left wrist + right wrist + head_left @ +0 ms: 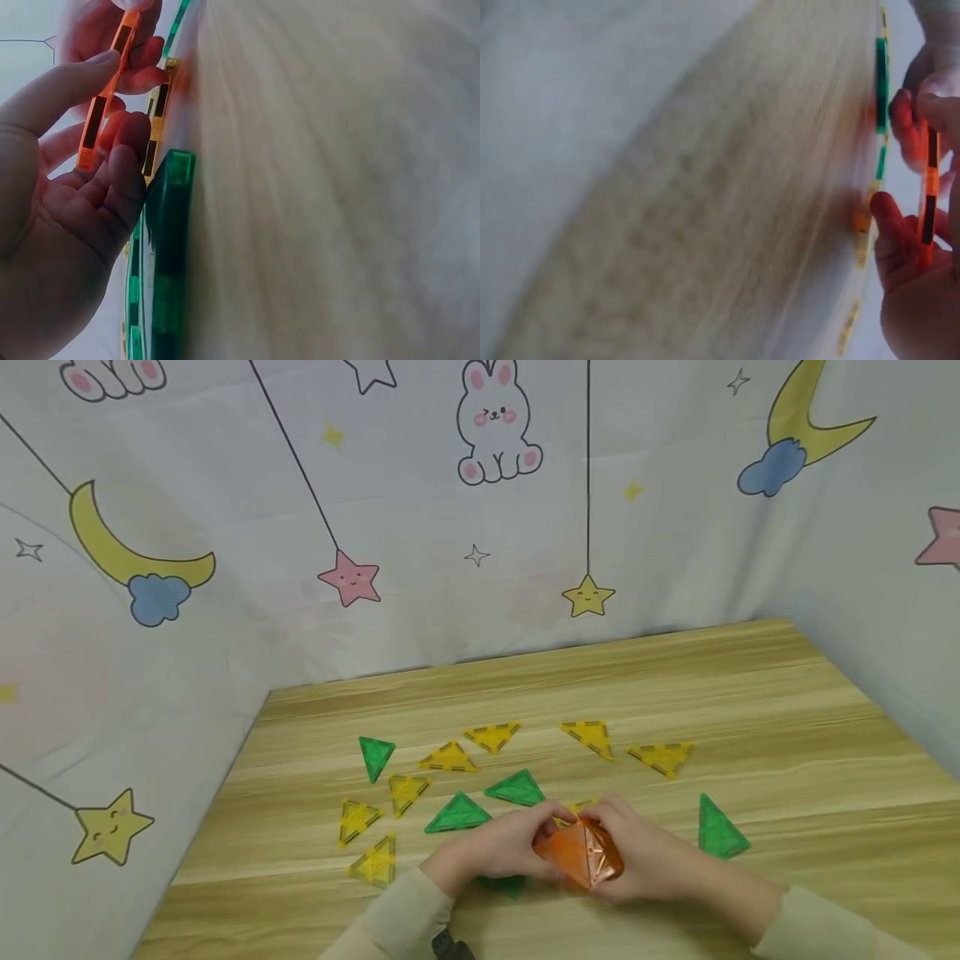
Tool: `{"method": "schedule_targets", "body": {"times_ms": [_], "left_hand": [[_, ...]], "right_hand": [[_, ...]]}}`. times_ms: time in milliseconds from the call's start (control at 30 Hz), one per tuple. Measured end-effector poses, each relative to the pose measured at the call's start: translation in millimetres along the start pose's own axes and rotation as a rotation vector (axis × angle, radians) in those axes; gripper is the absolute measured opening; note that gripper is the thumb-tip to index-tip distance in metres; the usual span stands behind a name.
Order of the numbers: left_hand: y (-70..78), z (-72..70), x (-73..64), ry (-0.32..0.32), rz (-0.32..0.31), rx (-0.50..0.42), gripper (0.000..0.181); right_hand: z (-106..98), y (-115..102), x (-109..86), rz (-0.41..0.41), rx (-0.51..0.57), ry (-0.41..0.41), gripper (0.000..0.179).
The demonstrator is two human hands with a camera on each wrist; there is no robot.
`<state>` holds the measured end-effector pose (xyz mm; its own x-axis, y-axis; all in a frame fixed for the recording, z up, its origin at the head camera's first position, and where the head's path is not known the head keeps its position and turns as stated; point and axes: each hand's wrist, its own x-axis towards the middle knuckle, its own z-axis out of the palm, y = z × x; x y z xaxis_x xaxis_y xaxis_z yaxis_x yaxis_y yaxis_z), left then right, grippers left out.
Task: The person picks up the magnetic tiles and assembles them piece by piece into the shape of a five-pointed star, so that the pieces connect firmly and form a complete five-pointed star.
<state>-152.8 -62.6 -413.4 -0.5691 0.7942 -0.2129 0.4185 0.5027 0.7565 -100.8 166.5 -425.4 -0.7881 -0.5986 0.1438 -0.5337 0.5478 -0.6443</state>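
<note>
Both hands hold a see-through orange magnetic tile (573, 856) between them, low over the front of the table. A seam runs down its middle, and its right part shines in the light. My left hand (506, 845) pinches the left side, with the thumb (94, 73) lying along its edge in the left wrist view. The right hand (647, 853) grips the opposite side, fingers curled around behind. Dark strips show in the tile's edge (930, 184) in the right wrist view. A green triangle tile (504, 885) lies partly hidden beneath my left forearm.
Several yellow triangle tiles (448, 758) and green triangle tiles (459, 814) lie flat on the wooden table (795, 727), beyond and left of the hands. One green triangle (720, 828) lies to the right. A black plug (452, 947) is by the left sleeve. Printed cloth (420, 510) surrounds the table.
</note>
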Motion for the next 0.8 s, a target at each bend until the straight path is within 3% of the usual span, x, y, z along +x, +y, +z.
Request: {"method": "schedule_targets", "body": {"times_ms": [300,433,600,800], "left_hand": [[2.1,3.3,6.6,0.039,0.027,0.016,0.053],[-0.3,3.6,5.4,0.045,0.04,0.037,0.053],[-5.8,2.4,1.1,0.074,0.033,-0.047,0.055],[-9.2,1.0,2.2,0.096,0.047,-0.006,0.055]], "right_hand": [[-2.5,4.8,-0.8,0.061,-0.123,-0.004,0.07],[-1.3,5.0,1.3,0.028,-0.146,-0.004,0.07],[0.6,4.8,8.8,-0.012,-0.134,0.017,0.072],[0.7,10.9,15.5,-0.009,-0.167,-0.014,0.072]]}}
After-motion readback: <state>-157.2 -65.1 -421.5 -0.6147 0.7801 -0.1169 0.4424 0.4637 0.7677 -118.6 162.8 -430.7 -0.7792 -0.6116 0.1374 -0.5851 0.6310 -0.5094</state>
